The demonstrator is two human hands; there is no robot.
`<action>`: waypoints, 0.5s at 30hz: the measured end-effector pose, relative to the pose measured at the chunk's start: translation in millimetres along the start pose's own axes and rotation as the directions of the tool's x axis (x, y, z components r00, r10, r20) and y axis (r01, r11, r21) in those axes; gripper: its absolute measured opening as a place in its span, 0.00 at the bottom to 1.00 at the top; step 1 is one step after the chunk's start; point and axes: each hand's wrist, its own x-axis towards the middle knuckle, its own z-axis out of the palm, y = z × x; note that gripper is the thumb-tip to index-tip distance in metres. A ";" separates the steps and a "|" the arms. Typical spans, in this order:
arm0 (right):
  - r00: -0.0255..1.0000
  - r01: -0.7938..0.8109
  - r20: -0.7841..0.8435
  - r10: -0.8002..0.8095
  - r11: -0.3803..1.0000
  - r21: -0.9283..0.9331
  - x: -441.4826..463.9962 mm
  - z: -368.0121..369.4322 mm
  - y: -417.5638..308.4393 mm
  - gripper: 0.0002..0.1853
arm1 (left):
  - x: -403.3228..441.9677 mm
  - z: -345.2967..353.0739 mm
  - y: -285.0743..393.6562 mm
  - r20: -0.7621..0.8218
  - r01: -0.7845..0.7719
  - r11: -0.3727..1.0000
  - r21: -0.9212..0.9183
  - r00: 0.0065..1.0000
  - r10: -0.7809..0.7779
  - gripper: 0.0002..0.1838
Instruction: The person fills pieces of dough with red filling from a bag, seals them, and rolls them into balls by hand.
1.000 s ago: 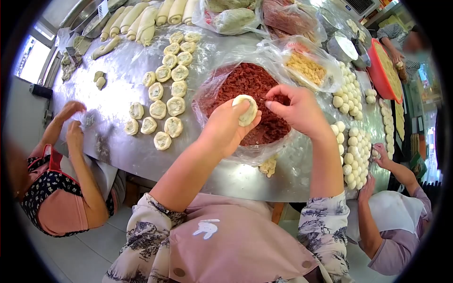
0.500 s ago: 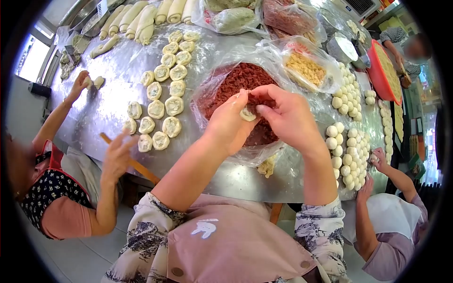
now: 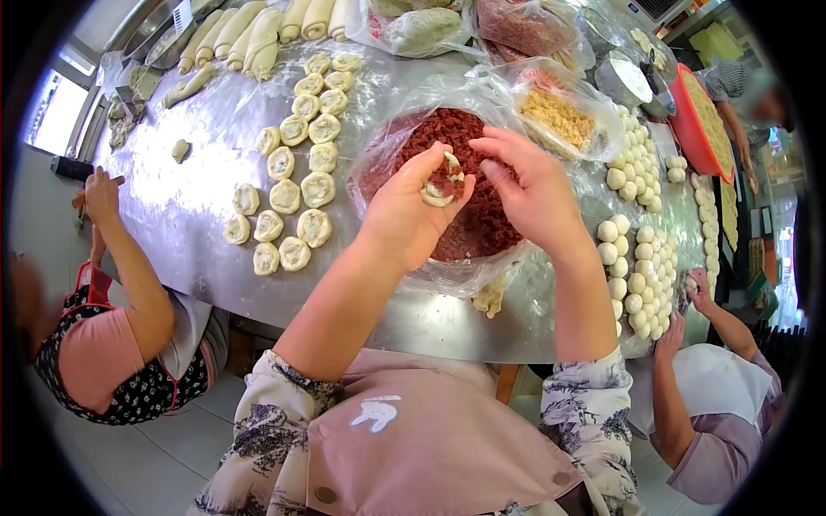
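Head view — left hand (image 3: 410, 209) is cupping a red-flecked dough piece (image 3: 437, 195) over the red filling (image 3: 471, 230); right hand (image 3: 532, 187) is hovering just beside it, loosely spread — dough rounds (image 3: 317, 189) are lying on the desk (image 3: 185, 219) to the left

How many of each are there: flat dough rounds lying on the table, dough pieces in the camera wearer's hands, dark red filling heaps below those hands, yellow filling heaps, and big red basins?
Flat dough rounds: 19
Dough piece in the left hand: 1
Dark red filling heap: 1
Yellow filling heap: 1
Big red basin: 1
Total: 23
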 end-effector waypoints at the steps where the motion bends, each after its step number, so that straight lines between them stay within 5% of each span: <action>1: 0.990 -0.142 0.034 0.140 0.987 0.072 -0.9 -3.2 -2.5 0.09 | 0.3 0.7 -1.7 -0.036 -0.009 0.999 0.040 0.999 0.010 0.11; 3: 0.908 -0.418 0.124 0.400 0.887 0.196 -2.8 -11.8 -13.3 0.08 | 0.4 3.7 -5.2 -0.103 -0.020 0.992 0.124 0.994 0.033 0.12; 10: 0.927 -0.258 -0.258 0.273 0.962 0.091 -54.9 -22.5 -7.2 0.10 | -2.8 5.4 -2.8 -0.066 0.020 0.995 0.099 0.998 -0.013 0.14; 13: 0.698 -0.623 -0.307 0.647 0.760 0.185 -102.9 -33.2 2.6 0.10 | -4.9 8.6 -0.1 -0.140 0.043 0.974 0.222 0.990 -0.012 0.15; 15: 0.654 -0.720 -0.125 0.746 0.665 0.198 -141.6 -24.9 15.0 0.13 | -3.8 8.8 -2.0 -0.137 0.069 0.971 0.230 0.990 -0.038 0.15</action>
